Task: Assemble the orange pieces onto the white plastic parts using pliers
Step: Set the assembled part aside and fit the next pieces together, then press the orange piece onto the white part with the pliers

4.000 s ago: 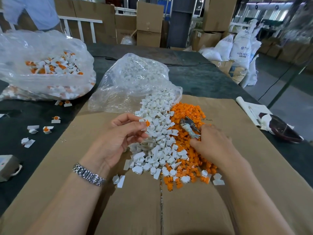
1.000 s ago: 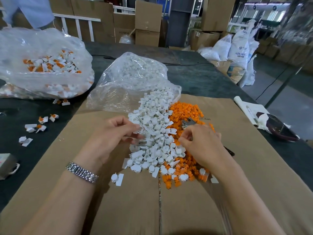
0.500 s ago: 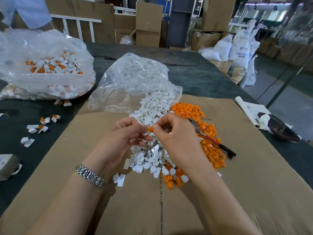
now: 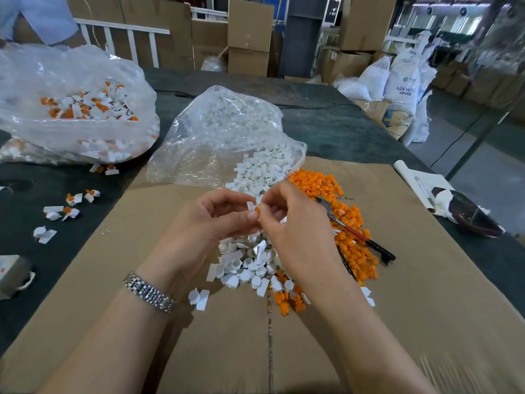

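Note:
My left hand (image 4: pixel 216 220) pinches a small white plastic part (image 4: pixel 251 206) above the heap. My right hand (image 4: pixel 295 223) meets it fingertip to fingertip and pinches a small orange piece (image 4: pixel 258 209) against that part. Below the hands spreads a pile of white parts (image 4: pixel 250 263). To its right lies a pile of orange pieces (image 4: pixel 349 223). The pliers (image 4: pixel 355 231), with red and black handles, lie on the orange pile, in neither hand.
The piles sit on a cardboard sheet (image 4: pixel 397 294) over a dark table. A clear bag of white parts (image 4: pixel 224 132) lies behind them. At the far left a bag of assembled pieces (image 4: pixel 74 106), with several loose ones (image 4: pixel 71 206) beside it. A dark object (image 4: pixel 468 214) lies right.
My right hand let go of the pliers, which now lie on the orange pile, and came left with an orange piece to meet my left hand and its white part.

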